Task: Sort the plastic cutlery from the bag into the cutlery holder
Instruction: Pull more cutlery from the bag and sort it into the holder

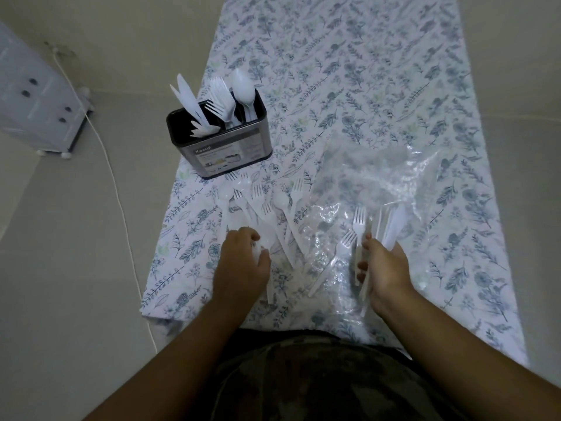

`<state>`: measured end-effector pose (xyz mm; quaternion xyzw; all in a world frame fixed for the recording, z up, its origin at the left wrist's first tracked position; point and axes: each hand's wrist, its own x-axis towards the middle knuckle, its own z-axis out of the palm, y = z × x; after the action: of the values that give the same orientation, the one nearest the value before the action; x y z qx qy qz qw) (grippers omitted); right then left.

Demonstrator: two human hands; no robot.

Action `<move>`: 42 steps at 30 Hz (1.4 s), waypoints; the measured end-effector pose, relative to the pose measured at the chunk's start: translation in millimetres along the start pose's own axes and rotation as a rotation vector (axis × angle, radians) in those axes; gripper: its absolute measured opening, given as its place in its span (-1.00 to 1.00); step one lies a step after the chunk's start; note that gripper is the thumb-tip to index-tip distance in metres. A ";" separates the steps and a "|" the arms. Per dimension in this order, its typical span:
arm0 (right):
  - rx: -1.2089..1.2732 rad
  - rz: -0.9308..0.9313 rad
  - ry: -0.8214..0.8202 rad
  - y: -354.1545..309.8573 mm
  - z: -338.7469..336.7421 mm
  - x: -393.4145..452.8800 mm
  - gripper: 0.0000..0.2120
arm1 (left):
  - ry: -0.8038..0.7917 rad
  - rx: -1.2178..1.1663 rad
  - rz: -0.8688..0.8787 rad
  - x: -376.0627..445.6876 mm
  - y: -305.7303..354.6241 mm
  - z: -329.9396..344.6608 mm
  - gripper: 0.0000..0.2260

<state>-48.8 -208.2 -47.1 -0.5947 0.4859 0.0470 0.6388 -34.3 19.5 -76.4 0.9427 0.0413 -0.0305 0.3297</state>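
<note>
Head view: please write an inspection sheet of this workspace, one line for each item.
Surface: floral cloth spread on a pale floor.
Job's things: cutlery holder upright, with knives, forks and spoons standing in separate compartments; loose forks and spoons on the cloth; clear plastic bag lying flat.
Clutter: nothing seen.
Hands: left hand grips white cutlery; right hand holds several pieces over the bag.
Cables: white cable runs across the floor.
Surroundings: plastic drawer unit at far left.

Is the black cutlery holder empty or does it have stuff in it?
Not empty. The cutlery holder stands upright with white knives, forks and spoons sticking out.
</note>
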 end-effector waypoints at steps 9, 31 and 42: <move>0.085 0.127 -0.266 -7.5 7.7 -5.9 -0.78 | -0.249 -0.078 0.138 -14.9 21.5 9.2 -0.86; 0.192 0.118 -0.581 -15.0 36.5 -26.7 -0.65 | -0.288 -0.514 -0.087 -6.8 70.5 9.5 -0.83; -0.157 -0.207 -0.608 -10.0 22.7 -8.7 -0.70 | -0.295 -0.658 -0.129 8.2 70.2 19.5 -0.79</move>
<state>-34.2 -188.3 -38.2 -0.6471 0.2048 0.1942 0.7082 -19.9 -46.9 -48.9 0.7670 0.0603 -0.1717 0.6153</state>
